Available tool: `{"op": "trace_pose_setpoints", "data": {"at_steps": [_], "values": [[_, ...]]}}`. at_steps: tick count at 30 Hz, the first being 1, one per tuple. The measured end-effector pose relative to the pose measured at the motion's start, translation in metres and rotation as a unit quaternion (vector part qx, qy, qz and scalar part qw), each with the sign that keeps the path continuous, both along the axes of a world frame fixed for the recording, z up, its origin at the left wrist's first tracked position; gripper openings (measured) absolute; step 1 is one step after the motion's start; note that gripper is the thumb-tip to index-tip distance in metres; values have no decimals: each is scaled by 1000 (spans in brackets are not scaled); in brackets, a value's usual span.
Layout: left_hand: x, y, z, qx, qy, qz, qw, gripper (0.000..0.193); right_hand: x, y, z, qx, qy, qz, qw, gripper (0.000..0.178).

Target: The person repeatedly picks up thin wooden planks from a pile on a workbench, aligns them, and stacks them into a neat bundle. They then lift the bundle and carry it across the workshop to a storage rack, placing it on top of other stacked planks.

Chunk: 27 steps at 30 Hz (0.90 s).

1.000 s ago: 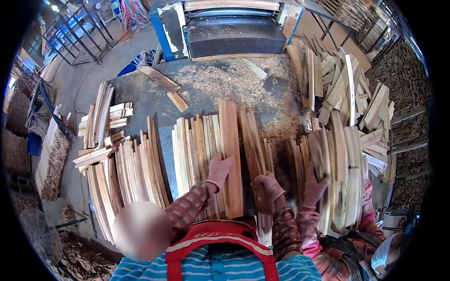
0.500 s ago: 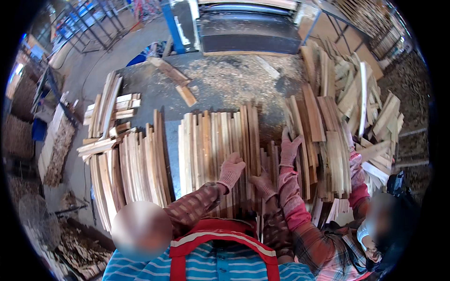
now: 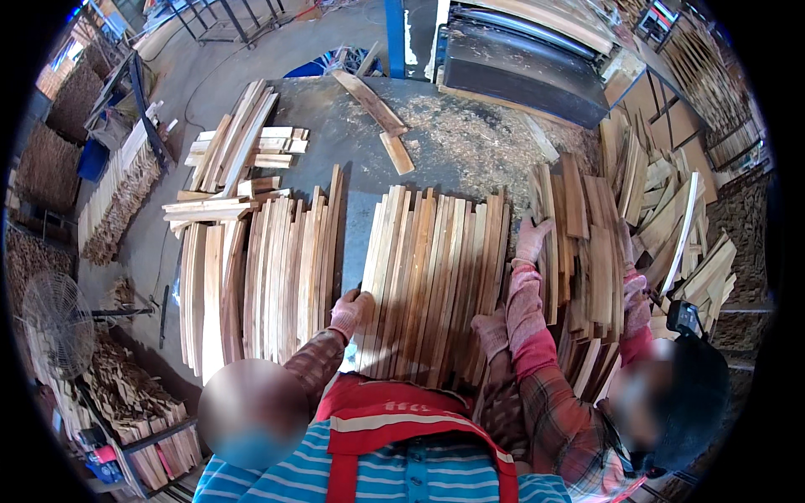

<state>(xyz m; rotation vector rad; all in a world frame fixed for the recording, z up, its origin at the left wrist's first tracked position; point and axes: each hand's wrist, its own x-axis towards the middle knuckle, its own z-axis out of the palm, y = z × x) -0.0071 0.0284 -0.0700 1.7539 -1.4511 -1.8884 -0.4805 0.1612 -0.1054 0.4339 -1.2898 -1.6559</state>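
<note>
A row of narrow wooden strips lies side by side on the table in front of me, ends toward me. My left hand, in a pinkish knit glove, is curled against the row's left edge. At the right edge, near the close end, my gloved right hand presses in with bent fingers, partly hidden by its wrist. The row sits between my two hands. Just right of it, a co-worker's gloved hand rests against another stack of strips.
More strips stand in a row to the left, with crossed boards beyond. Loose offcuts heap at the right. Sawdust and two board pieces lie on the far table, before a machine. A fan stands lower left.
My left hand has moved from on top of the row to its left edge. The strips at the row's right side now lie closer together. The view has turned left.
</note>
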Motion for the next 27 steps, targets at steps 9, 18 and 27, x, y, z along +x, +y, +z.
{"op": "trace_pose_setpoints", "data": {"at_steps": [9, 18, 27], "values": [[-12, -4, -20, 46, 128, 29, 990, 45, -79, 39, -66, -35, 42, 92, 994, 59], [1, -3, 1, -90, -115, 7, 989, 50, -50, 21, -52, -135, 210, 109, 962, 56], [23, -25, -39, -41, 142, 145, 978, 35, -99, 24, -77, -69, 245, 213, 943, 52]]}}
